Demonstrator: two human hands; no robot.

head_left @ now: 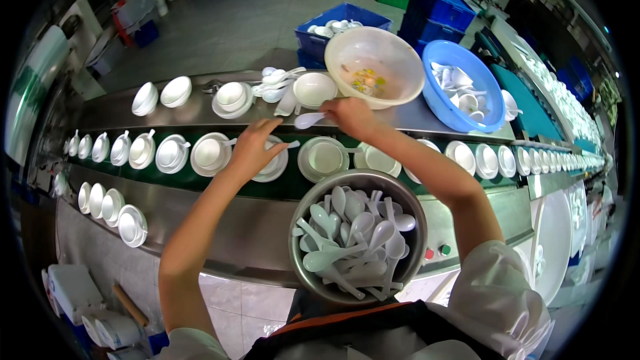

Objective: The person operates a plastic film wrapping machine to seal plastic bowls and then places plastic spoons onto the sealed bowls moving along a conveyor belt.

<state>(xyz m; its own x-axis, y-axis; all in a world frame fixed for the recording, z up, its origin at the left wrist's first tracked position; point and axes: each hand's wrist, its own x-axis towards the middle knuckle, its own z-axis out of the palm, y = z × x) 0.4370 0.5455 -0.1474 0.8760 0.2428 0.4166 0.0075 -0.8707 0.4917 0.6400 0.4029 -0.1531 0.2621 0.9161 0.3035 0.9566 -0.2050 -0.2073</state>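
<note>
My right hand (351, 117) pinches a white soup spoon (308, 121) by its handle, above the near edge of the back steel ledge. Over the green conveyor belt, my left hand (255, 150) has its thumb and fingers apart, with nothing seen between them. Partly hidden under it is a set of white dishes (272, 172), with a spoon handle (293, 144) sticking out to the right. Close in front of me a steel basin (417, 253) holds many white spoons (343, 260). To the right of the left hand, another dish set (325, 158) rides the belt.
More dish sets line the green belt (260, 189) both ways. On the back ledge stand a white bowl (315, 89), a spoon pile (277, 79), a cream tub (340, 47) with food scraps and a blue basin (497, 103) of dishes. Stacked bowls (133, 225) sit front left.
</note>
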